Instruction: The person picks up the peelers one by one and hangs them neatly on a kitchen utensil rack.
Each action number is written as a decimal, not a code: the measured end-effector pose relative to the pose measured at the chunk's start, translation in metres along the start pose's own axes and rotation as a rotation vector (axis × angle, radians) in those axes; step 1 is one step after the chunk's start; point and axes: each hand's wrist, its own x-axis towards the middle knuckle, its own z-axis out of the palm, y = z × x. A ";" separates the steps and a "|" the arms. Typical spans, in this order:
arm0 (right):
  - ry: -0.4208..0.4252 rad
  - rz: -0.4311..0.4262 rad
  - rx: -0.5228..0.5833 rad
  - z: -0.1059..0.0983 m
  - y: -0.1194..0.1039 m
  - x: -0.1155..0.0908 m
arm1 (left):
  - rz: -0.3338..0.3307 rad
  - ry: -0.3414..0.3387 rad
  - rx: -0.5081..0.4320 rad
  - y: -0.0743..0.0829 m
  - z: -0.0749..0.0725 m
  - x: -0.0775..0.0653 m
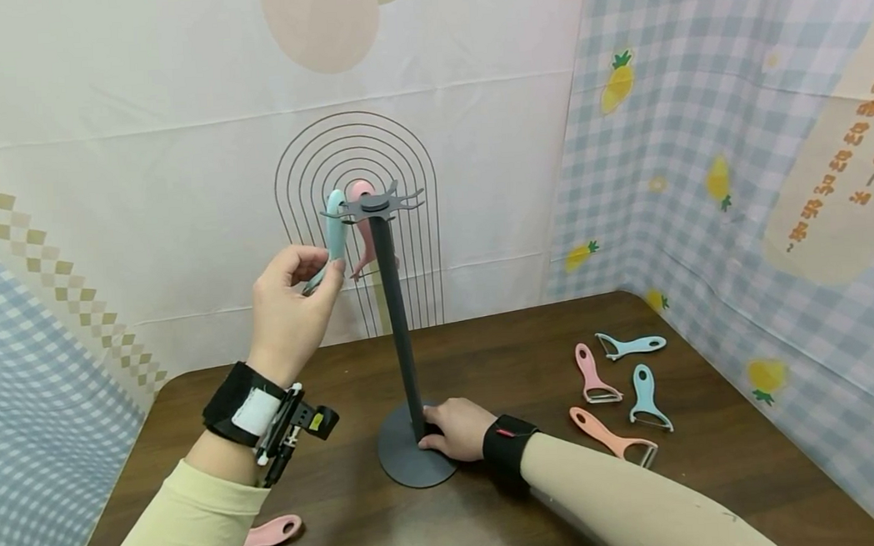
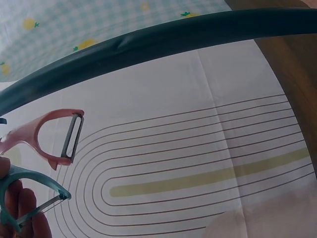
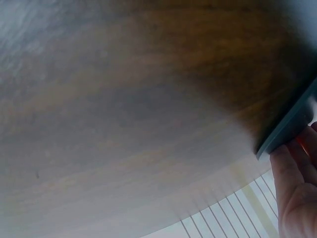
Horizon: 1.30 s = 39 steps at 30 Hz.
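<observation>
My left hand (image 1: 292,307) pinches a light blue peeler (image 1: 335,221) by its blade end, with the handle pointing up at the hooks (image 1: 403,202) of a dark grey stand. In the left wrist view the fingers lie behind the blue peeler's frame (image 2: 34,176). A pink peeler (image 1: 366,240) hangs from a hook just behind, its blade (image 2: 73,138) downward. Low down, my right hand (image 1: 461,428) grips the stand's pole (image 1: 398,325) just above the round base (image 1: 412,472). The right wrist view shows the right fingers (image 3: 287,171) against the base's edge.
At the right of the brown table (image 1: 342,446) lie a pink peeler (image 1: 587,368), an orange peeler (image 1: 600,430) and two blue peelers (image 1: 640,345). Another pink peeler (image 1: 276,531) lies front left, partly hidden by the left sleeve. Patterned cloth (image 1: 491,178) hangs behind.
</observation>
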 end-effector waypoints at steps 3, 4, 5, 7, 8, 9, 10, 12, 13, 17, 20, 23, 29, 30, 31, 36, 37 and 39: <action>0.000 0.001 -0.002 0.001 0.002 0.000 | 0.008 -0.009 -0.007 -0.001 0.000 -0.001; 0.000 0.001 -0.002 0.002 0.003 0.000 | 0.010 -0.015 -0.010 -0.002 0.000 -0.002; 0.000 0.000 -0.003 0.002 0.003 0.000 | 0.010 -0.020 -0.013 -0.002 -0.001 -0.002; 0.000 0.000 -0.004 0.003 0.004 0.000 | 0.003 -0.036 -0.024 -0.004 -0.002 -0.004; 0.001 0.000 -0.005 0.003 0.005 0.000 | -0.003 -0.043 -0.028 -0.004 -0.003 -0.004; 0.001 0.000 -0.008 0.004 0.005 0.000 | -0.011 -0.048 -0.029 -0.005 -0.004 -0.005; 0.000 0.001 -0.010 0.004 0.005 0.000 | -0.020 -0.052 -0.028 -0.007 -0.006 -0.005; 0.002 0.002 -0.017 0.004 0.006 0.001 | -0.037 -0.058 -0.023 -0.011 -0.009 -0.007; 0.001 0.003 -0.022 0.005 0.006 0.001 | -0.046 -0.060 -0.016 -0.013 -0.012 -0.008; -0.003 0.006 -0.020 0.002 0.004 0.000 | -0.100 -0.076 0.022 -0.027 -0.022 -0.015; -0.003 0.005 -0.009 -0.001 0.002 -0.002 | -0.152 -0.108 0.063 -0.041 -0.031 -0.023; -0.007 0.012 -0.004 -0.002 0.001 -0.002 | -0.200 -0.163 0.121 -0.059 -0.040 -0.032; -0.009 0.019 -0.014 0.000 0.002 -0.001 | -0.366 -0.411 0.301 -0.110 -0.057 -0.059; -0.007 0.017 -0.016 0.001 0.002 -0.001 | -0.405 -0.468 0.336 -0.118 -0.060 -0.064; -0.005 0.015 -0.017 0.001 0.003 -0.001 | -0.452 -0.524 0.360 -0.126 -0.062 -0.068; -0.009 0.019 -0.011 0.000 0.002 0.000 | -0.590 -0.723 0.494 -0.156 -0.072 -0.089; -0.011 0.021 -0.009 -0.001 0.001 0.000 | -0.605 -0.740 0.514 -0.161 -0.073 -0.092; -0.015 0.023 -0.001 -0.002 -0.001 0.000 | -0.621 -0.761 0.551 -0.169 -0.075 -0.097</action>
